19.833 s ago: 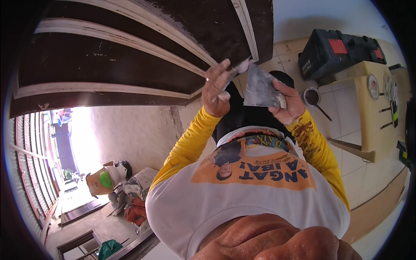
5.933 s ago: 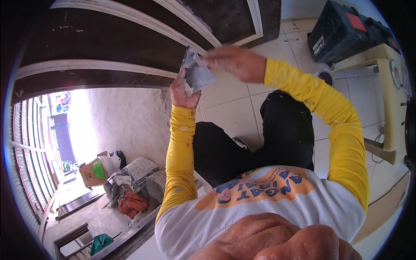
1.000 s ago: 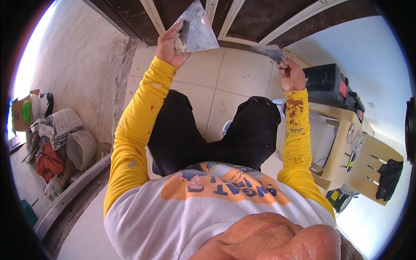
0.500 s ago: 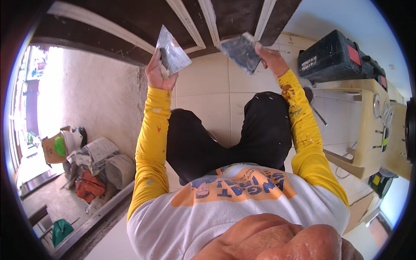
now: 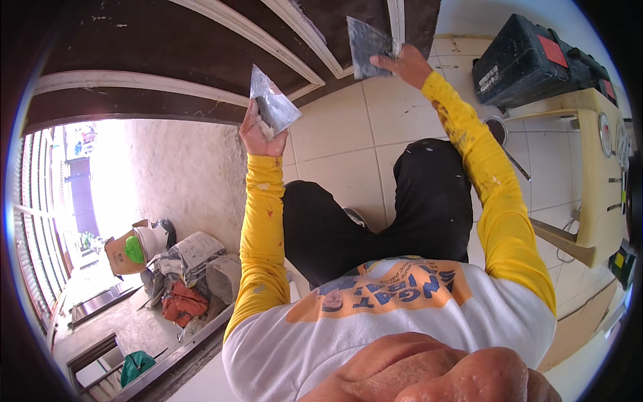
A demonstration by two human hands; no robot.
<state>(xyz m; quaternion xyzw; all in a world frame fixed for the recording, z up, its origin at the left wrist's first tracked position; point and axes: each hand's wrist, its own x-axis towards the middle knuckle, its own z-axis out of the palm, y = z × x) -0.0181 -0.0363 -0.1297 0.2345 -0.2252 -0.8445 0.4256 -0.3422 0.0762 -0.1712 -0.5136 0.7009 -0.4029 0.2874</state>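
My left hand (image 5: 261,139) is closed around a flat, shiny metal putty knife (image 5: 282,111), its blade pointing up and smeared with greyish paste. My right hand (image 5: 408,65) grips a second, wider scraper (image 5: 364,50) with a dark, stained blade. That blade overlaps the lower part of a dark brown panelled door (image 5: 167,40) with whitish strips (image 5: 234,25) along its mouldings. Whether the blade touches the door I cannot tell. Both knife handles are mostly hidden by my fingers.
To the right, a black tool case (image 5: 516,63) sits on a cream plastic stool (image 5: 586,124). A round container (image 5: 496,128) stands beside it on the tiled floor (image 5: 338,137). At left lie a cardboard box (image 5: 119,253), sacks (image 5: 201,248) and an orange cloth (image 5: 184,303).
My right hand has moved up toward the door, and its scraper has turned, the blade now over the panel. The whole view has swung left; my left hand keeps its hold.
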